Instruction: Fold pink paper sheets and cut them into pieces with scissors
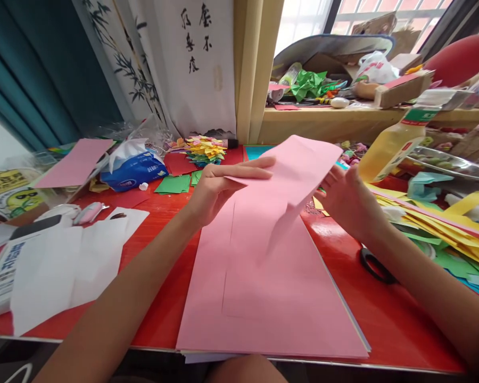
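A pink sheet of paper (291,165), bent and tilted, is raised above a stack of pink paper (287,319) at the table's front edge. My left hand (219,186) pinches its left side, with the fingers lying over the top and the thumb below. At the sheet's right edge is my right hand (347,199), its fingers apart and its palm turned toward the paper. Some of its fingertips are hidden behind the sheet, so contact there is unclear. Thin crease or cut lines show on the stack's top sheet.
Black-handled scissors (377,265) lie near my right forearm. Behind them are yellow paper strips (443,226) and a bottle of yellow liquid (399,141). To the left are white papers (72,260), a blue tissue pack (133,169) and green paper squares (173,184). Folded paper pieces (205,150) stand behind.
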Motion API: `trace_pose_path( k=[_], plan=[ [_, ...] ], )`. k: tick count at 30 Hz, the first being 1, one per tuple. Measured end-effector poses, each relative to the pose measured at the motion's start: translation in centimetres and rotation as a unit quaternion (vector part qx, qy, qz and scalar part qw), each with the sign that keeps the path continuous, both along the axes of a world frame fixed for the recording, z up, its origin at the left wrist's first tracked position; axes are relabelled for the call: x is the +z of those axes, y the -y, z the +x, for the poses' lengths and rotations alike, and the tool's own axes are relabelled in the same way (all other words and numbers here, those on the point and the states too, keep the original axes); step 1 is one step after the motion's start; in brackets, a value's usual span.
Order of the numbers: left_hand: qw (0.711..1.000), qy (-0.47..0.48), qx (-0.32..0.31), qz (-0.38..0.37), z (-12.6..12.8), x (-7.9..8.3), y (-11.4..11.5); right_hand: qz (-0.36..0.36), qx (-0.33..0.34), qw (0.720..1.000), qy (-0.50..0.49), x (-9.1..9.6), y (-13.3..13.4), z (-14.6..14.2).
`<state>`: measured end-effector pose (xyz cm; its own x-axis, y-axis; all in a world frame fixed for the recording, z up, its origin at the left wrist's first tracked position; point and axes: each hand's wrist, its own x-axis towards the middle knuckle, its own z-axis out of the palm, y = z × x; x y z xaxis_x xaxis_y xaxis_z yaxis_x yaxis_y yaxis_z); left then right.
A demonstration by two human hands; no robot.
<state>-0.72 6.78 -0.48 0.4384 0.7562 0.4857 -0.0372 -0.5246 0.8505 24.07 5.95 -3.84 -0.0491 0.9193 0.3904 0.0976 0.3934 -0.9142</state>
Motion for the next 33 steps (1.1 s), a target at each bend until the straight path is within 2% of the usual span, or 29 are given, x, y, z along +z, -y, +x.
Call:
trace_pose_path(
  k=[3,8,11,13,16,18,20,22,25,28,33],
  plan=[
    [0.998,0.005,-0.049,-0.040,-0.1,0.2,0.1,-0.031,0.055,0.991,-0.118,1.3,0.8,0.1],
    [0.990,-0.001,-0.107,-0.092,-1.5,0.4,-0.6,-0.087,0.036,0.978,-0.184,2.0,1.2,0.5],
    [0.983,0.010,-0.120,-0.141,-2.5,0.3,-1.3,-0.174,0.029,0.959,-0.223,1.9,1.2,0.4],
    [0.981,0.073,-0.086,-0.160,-2.8,0.2,-1.6,-0.234,0.038,0.949,-0.207,1.9,1.4,0.3],
    [0.969,0.159,-0.052,-0.181,-2.2,0.2,-1.8,-0.297,0.121,0.939,-0.124,2.0,1.8,0.1],
    [0.969,0.121,-0.053,-0.206,-1.5,0.3,-1.6,-0.335,0.174,0.925,-0.047,1.9,2.1,0.0],
    [0.974,0.011,-0.042,-0.222,-0.6,0.1,-1.3,-0.351,0.185,0.917,0.040,1.7,2.2,0.0],
    [0.971,-0.110,-0.021,-0.211,0.3,-0.5,-0.9,-0.320,0.175,0.922,0.130,1.5,2.2,0.0],
    [0.963,-0.223,-0.005,-0.153,1.4,-1.5,-0.5,-0.208,0.176,0.926,0.263,1.0,1.8,0.1],
    [0.958,-0.277,0.008,-0.075,1.9,-2.2,-0.5,-0.106,0.152,0.911,0.368,0.7,1.4,0.0],
    [0.939,-0.338,0.046,0.046,1.9,-2.6,-0.7,-0.028,0.084,0.901,0.424,0.4,1.3,-0.4]
  ],
)
